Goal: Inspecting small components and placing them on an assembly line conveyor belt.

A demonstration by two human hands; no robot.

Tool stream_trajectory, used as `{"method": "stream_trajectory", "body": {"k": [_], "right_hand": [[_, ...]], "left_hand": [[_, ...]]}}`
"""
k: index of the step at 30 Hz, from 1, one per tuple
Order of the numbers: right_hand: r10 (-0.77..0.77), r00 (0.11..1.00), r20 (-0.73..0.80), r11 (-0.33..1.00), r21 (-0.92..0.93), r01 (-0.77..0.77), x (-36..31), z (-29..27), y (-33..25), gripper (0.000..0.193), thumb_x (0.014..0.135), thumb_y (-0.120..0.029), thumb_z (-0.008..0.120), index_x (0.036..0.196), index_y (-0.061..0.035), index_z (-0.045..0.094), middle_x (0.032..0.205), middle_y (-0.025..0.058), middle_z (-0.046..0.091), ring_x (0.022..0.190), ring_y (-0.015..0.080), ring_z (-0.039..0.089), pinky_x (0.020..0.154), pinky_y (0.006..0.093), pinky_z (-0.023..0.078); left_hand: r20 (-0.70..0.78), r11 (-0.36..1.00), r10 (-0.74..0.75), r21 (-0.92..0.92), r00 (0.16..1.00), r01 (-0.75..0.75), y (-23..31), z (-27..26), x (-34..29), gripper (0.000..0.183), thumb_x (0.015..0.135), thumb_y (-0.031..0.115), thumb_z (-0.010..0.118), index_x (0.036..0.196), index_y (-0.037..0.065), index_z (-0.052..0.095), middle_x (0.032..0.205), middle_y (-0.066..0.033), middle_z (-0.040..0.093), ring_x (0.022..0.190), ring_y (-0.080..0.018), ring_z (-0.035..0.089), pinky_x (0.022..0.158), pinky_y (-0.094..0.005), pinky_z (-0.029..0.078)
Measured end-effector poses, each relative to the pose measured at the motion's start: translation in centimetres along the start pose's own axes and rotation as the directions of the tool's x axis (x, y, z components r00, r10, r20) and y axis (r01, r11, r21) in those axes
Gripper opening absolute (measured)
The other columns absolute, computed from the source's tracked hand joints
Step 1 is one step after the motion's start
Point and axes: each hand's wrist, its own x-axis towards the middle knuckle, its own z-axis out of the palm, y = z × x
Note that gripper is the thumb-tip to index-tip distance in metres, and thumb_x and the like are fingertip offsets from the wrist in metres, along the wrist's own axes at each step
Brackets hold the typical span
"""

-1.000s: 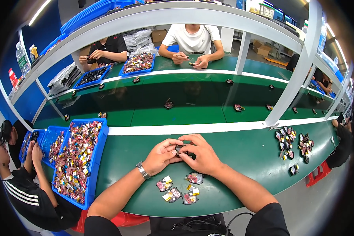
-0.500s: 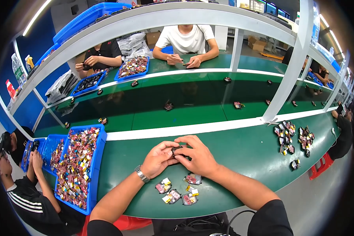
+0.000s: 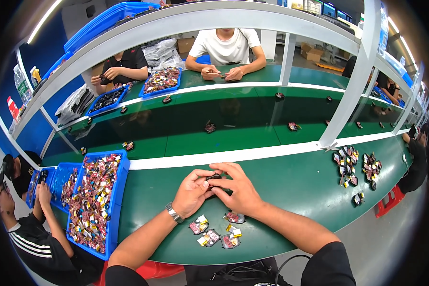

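Both my hands meet over the green bench, closed around a small black plastic casing (image 3: 214, 177). My left hand (image 3: 189, 194), with a metal watch on its wrist, grips the casing from the left. From the right, my right hand (image 3: 237, 189) curls its fingers and thumb over it. Much of the casing is hidden by fingers. Close below my hands lie several small assemblies (image 3: 210, 237) with red circuit boards in dark casings, with white and yellow parts attached.
At left stands a blue tray (image 3: 124, 183) heaped with red, white and yellow parts. Two clusters of assemblies (image 3: 345, 164) lie on the right. Beyond a white rail (image 3: 233, 156), a green conveyor belt (image 3: 186, 138) carries spaced assemblies. A white post (image 3: 350, 76) rises at right; co-workers sit around.
The assemblies on the belt have shifted slightly to the right. My hands stay in place, with the black casing tilted a little and showing more between my fingers.
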Motion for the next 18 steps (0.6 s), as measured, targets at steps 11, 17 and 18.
{"method": "stream_trajectory", "body": {"k": [11, 17, 18], "right_hand": [[-0.045, 0.997, -0.059, 0.999, 0.014, 0.046, -0.13, 0.0, 0.23, 0.022, 0.072, 0.0, 0.073, 0.093, -0.0068, 0.073, 0.122, 0.0073, 0.06, 0.111, 0.025, 0.056, 0.089, 0.0363, 0.051], [0.012, 0.999, -0.037, 0.997, 0.076, -0.009, 0.03, 0.04, 0.15, 0.022, 0.074, -0.001, 0.072, 0.094, -0.0076, 0.073, 0.125, 0.0068, 0.06, 0.115, 0.0251, 0.054, 0.093, 0.0369, 0.049], [0.013, 0.999, -0.047, 0.997, 0.08, -0.009, 0.16, 0.02, -0.25, 0.022, 0.074, -0.001, 0.072, 0.095, -0.0077, 0.074, 0.125, 0.0068, 0.06, 0.116, 0.0253, 0.053, 0.094, 0.0369, 0.049]], "left_hand": [[0.058, 0.995, -0.009, -0.099, 0.998, 0.014, -0.11, -0.83, 0.03, 0.022, 0.098, 0.006, 0.052, 0.121, 0.006, 0.051, 0.131, -0.0132, 0.055, 0.12, -0.0227, 0.055, 0.103, -0.044, 0.047], [0.029, 0.996, 0.045, -0.072, 0.999, -0.043, 0.11, 0.09, 0.04, 0.021, 0.099, 0.007, 0.052, 0.12, 0.006, 0.051, 0.141, -0.0149, 0.049, 0.122, -0.0237, 0.055, 0.103, -0.0433, 0.047], [0.029, 0.997, 0.047, -0.068, 0.998, -0.045, 0.17, -0.04, 0.06, 0.021, 0.099, 0.007, 0.052, 0.12, 0.006, 0.051, 0.141, -0.0149, 0.049, 0.122, -0.0237, 0.055, 0.103, -0.0433, 0.047]]}}
